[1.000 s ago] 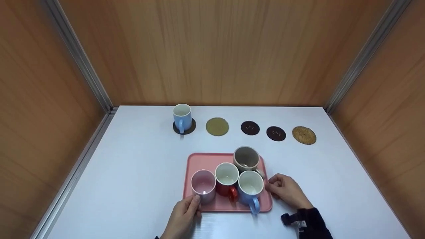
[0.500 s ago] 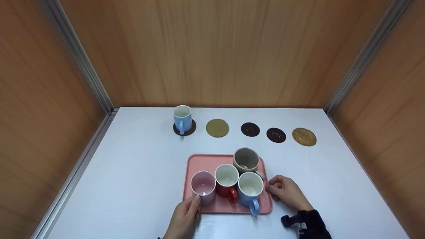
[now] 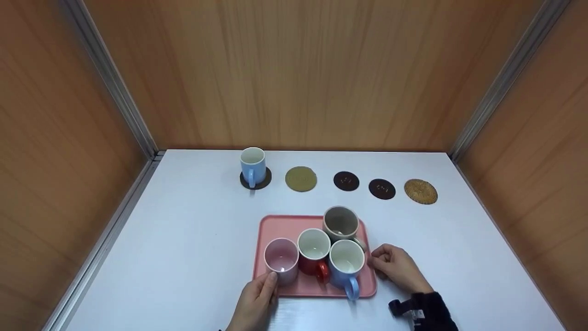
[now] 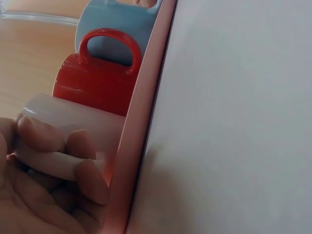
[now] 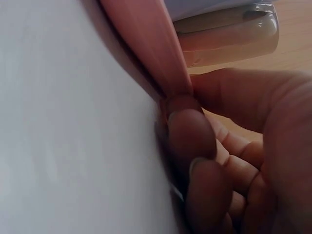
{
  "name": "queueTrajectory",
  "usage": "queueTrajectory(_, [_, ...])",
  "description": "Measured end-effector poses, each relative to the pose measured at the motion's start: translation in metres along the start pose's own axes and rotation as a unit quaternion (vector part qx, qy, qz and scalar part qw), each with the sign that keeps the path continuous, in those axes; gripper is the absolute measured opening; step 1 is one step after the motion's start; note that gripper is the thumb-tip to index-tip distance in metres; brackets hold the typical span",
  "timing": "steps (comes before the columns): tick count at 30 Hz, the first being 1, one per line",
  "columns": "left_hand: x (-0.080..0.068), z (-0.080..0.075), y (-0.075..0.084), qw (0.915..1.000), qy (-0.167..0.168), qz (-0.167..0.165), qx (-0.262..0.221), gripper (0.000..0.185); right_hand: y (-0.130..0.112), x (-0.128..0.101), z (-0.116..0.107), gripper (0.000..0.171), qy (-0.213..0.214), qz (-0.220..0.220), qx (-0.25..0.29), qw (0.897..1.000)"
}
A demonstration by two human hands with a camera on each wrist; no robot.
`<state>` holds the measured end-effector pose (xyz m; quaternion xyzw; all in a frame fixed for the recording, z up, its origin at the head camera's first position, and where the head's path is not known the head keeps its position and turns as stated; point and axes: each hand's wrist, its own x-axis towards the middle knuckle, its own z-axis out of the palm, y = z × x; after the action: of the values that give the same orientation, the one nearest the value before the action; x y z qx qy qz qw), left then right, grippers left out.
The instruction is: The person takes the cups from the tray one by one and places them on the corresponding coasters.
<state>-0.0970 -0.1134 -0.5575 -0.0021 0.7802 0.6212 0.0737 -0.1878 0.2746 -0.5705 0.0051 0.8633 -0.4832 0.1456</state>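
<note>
A pink tray (image 3: pixel 281 224) lies on the white table and carries several mugs. My left hand (image 3: pixel 252 299) grips the handle of the pale pink mug (image 3: pixel 287 274) at the tray's front left; in the left wrist view its fingers (image 4: pixel 92 183) curl round that handle. My right hand (image 3: pixel 398 269) pinches the tray's right rim, thumb above and fingertips (image 5: pixel 192 139) below in the right wrist view. Beside the pink mug stand a red mug (image 3: pixel 307 264) and a light blue mug (image 3: pixel 339 276), with a grey-beige mug (image 3: pixel 341 225) behind them. All stand upright.
Another light blue mug (image 3: pixel 251 171) sits on a dark coaster (image 3: pixel 266 180) at the back left. Rightward from it lie an olive coaster (image 3: pixel 301 179), two dark coasters (image 3: pixel 346 181) and a tan woven coaster (image 3: pixel 421 191). Wood panels (image 3: pixel 294 73) enclose the back and sides.
The whole head view has shifted slightly, so everything sits a little lower. Both hands keep their holds, and the mugs and tray stay in the same arrangement.
</note>
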Motion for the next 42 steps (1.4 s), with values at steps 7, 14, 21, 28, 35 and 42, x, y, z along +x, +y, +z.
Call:
queueTrajectory(7, [-0.001,0.0,0.0,1.0,0.003,0.002,0.002,0.049,0.0,0.0,-0.001,0.031,-0.004,-0.002,-0.001,1.0])
queueTrajectory(14, [-0.001,0.001,0.001,0.9999,0.004,-0.006,-0.007,0.049,0.001,-0.001,0.001,0.033,0.003,-0.018,0.006,1.0])
queueTrajectory(21, [-0.002,0.001,0.0,1.0,0.003,0.003,-0.005,0.049,0.0,-0.001,0.002,0.03,0.012,-0.017,0.003,1.0])
queueTrajectory(28, [-0.002,0.002,0.0,0.9999,0.005,0.011,-0.011,0.049,0.0,0.0,0.002,0.029,0.015,-0.005,-0.007,1.0])
queueTrajectory(35, [0.0,-0.001,0.006,0.9998,0.001,-0.016,-0.014,0.049,0.002,0.001,0.002,0.027,0.016,-0.003,-0.007,1.0])
queueTrajectory(42, [0.003,-0.009,0.015,0.9995,0.0,-0.022,-0.022,0.05,0.001,0.0,0.001,0.027,0.014,-0.015,-0.005,1.0])
